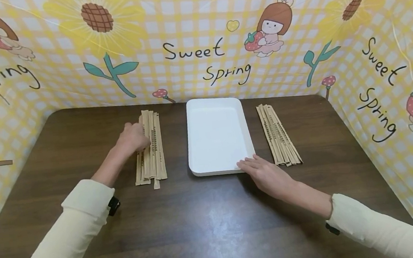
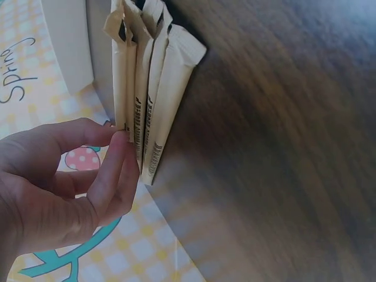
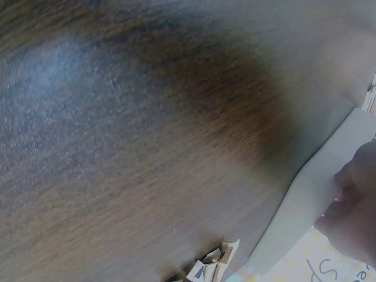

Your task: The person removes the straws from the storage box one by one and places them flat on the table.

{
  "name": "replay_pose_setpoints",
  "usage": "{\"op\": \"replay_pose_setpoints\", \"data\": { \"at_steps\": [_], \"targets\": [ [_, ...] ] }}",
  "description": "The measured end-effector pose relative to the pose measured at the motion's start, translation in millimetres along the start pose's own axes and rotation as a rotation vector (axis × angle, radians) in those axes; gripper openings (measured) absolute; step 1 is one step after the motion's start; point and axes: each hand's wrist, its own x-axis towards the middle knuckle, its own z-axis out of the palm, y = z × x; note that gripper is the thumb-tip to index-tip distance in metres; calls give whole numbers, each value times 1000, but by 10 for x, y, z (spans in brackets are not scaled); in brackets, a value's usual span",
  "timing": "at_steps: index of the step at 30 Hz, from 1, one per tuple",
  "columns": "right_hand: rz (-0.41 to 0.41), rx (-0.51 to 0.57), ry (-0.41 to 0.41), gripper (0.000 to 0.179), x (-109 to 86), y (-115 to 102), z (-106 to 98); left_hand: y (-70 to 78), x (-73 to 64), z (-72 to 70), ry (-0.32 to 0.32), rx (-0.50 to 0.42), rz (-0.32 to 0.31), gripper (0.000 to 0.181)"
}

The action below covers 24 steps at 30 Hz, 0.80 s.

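My left hand (image 1: 133, 137) is at the left bundle of long, thin sticks in brown paper wrappers (image 1: 154, 152). In the left wrist view, the thumb and fingertips of that hand (image 2: 76, 176) pinch the edge of one paper-wrapped stick (image 2: 120, 88), while the others lie against it. A white rectangular tray (image 1: 217, 136) lies between two bundles. On its near right corner rest the extended fingers of my right hand (image 1: 268, 177). Only part of this hand (image 3: 352, 211) shows in the right wrist view, dark against the tray's side (image 3: 311, 194).
A second bundle of paper-wrapped sticks (image 1: 278, 135) lies to the right of the tray. Everything stands on a dark wood-grain table (image 1: 188, 234). A yellow checked cloth (image 1: 185, 15) with printed flowers and figures rises behind the table and along both sides.
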Motion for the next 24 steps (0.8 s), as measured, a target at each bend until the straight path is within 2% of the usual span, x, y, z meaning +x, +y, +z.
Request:
{"op": "replay_pose_setpoints", "data": {
  "at_steps": [6,13,18,24],
  "targets": [
    [1,-1,-5,41,-10,4,-4,-20,6,34,-17,-11,-23,8],
    [10,4,-17,38,-7,19,-29,-49,27,55,3,6,-4,7],
    [7,12,-16,38,-13,40,-27,-14,-12,11,-7,-1,5,20],
    [10,39,-15,31,0,62,-39,44,-18,-8,38,-30,22,20]
  ]
}}
